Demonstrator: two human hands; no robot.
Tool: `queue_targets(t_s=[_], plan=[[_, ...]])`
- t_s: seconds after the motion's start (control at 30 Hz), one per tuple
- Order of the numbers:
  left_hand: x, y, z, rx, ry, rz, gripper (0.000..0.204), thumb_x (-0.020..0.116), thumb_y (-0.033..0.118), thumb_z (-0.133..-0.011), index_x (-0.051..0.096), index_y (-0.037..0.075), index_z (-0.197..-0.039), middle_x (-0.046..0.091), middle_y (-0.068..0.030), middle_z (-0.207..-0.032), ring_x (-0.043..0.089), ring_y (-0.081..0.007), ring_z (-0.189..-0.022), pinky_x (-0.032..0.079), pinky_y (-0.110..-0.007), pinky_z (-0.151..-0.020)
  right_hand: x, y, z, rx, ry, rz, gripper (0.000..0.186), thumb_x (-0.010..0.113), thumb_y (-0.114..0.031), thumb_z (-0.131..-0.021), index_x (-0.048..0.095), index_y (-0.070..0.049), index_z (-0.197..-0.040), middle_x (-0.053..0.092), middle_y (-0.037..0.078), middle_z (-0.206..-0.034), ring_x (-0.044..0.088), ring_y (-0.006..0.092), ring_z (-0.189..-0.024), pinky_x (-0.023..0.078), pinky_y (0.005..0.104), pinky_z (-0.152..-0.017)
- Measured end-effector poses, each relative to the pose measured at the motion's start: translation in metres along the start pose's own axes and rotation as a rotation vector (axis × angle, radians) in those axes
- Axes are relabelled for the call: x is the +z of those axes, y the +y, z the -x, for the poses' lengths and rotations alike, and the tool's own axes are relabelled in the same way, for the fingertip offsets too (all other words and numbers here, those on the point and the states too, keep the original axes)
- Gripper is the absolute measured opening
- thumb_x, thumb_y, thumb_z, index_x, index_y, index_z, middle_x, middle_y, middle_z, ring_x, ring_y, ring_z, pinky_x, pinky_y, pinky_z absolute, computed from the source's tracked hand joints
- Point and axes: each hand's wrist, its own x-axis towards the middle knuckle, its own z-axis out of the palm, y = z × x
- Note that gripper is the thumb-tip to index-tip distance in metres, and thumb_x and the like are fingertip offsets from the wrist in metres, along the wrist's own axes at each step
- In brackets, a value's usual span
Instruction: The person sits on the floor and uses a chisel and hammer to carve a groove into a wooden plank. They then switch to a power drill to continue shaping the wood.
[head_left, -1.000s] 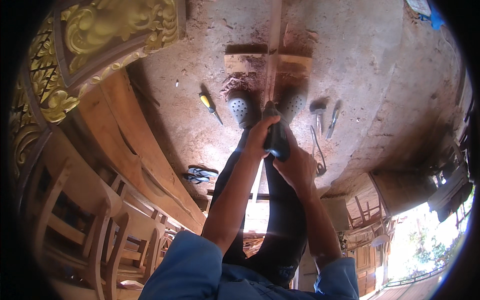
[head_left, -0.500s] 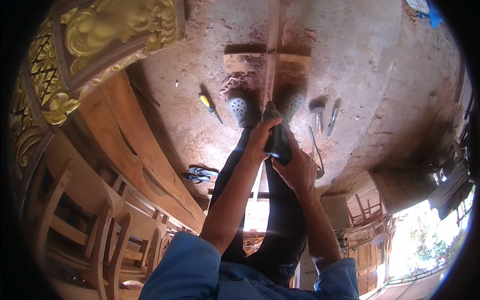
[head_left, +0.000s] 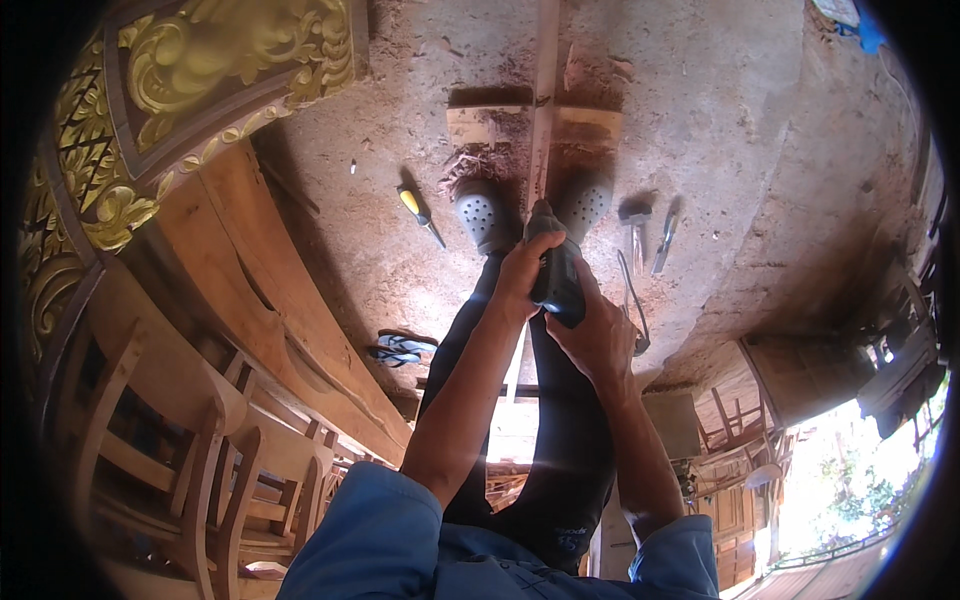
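Observation:
Both hands grip a dark power drill (head_left: 557, 283) over a long narrow wooden bar (head_left: 541, 130) that runs away from me between my feet. My left hand (head_left: 522, 268) wraps around the drill's front part, near the chuck. Around the rear and handle my right hand (head_left: 592, 335) is closed; the handle itself is mostly hidden. The drill's nose points away from me along the bar, and its tip sits at or just over the wood. I cannot make out the bit. A short wooden crosspiece (head_left: 480, 125) lies across under the bar, with shavings beside it.
A yellow-and-black screwdriver (head_left: 416, 212) lies left of my grey clogs (head_left: 480, 218). To the right are a hammer (head_left: 636, 225), a chisel-like tool (head_left: 666, 240) and a thin curved bar (head_left: 634, 300). Flip-flops (head_left: 402, 348), planks (head_left: 270, 310), chairs (head_left: 190, 440) and a gilded carved panel (head_left: 220, 70) stand left.
Hardly anything differs. The drill and both hands keep almost the same place, with at most a slight shift of the drill.

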Motion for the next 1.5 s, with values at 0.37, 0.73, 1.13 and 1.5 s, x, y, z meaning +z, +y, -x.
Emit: queue_targets(t_s=[0.37,0.73,1.13,1.5], plan=[[0.01,-0.001,-0.004,0.062,0.067,-0.099,0.031,0.077,0.021,-0.091,0.065,0.003,-0.112,0.072,-0.0087,-0.092,0.073,-0.0196,-0.077,0.062,-0.034,-0.069,0.012,0.016,-0.002,-0.054,0.083,-0.008,0.091,0.082,-0.038,-0.075,0.043,-0.024,-0.156,0.076,0.018,-0.084,0.075,0.0407,-0.074,0.06,0.0508,-0.067],[-0.001,0.012,-0.014,-0.022,0.105,-0.089,0.029,0.077,0.023,-0.091,0.067,0.004,-0.11,0.073,-0.0092,-0.093,0.073,-0.0211,-0.075,0.061,-0.035,-0.068,0.019,-0.005,-0.015,0.069,0.038,-0.025,0.093,0.085,-0.034,-0.075,0.041,-0.025,-0.157,0.076,0.022,-0.092,0.075,0.0433,-0.085,0.059,0.0523,-0.077],[-0.021,0.016,-0.055,-0.034,0.018,0.013,0.031,0.076,0.025,-0.091,0.067,0.004,-0.113,0.074,-0.01,-0.095,0.075,-0.023,-0.081,0.063,-0.037,-0.076,0.027,0.013,-0.055,-0.076,0.049,0.133,0.095,0.085,-0.034,-0.075,0.039,-0.024,-0.158,0.075,0.019,-0.093,0.074,0.0407,-0.087,0.058,0.0507,-0.076],[-0.016,0.008,-0.033,0.015,-0.038,0.052,0.033,0.078,0.021,-0.09,0.067,0.002,-0.114,0.074,-0.0102,-0.096,0.074,-0.0224,-0.083,0.062,-0.037,-0.078,0.017,0.006,-0.036,-0.034,0.018,0.074,0.091,0.083,-0.033,-0.075,0.042,-0.024,-0.156,0.076,0.018,-0.087,0.075,0.0386,-0.079,0.059,0.0487,-0.07]])
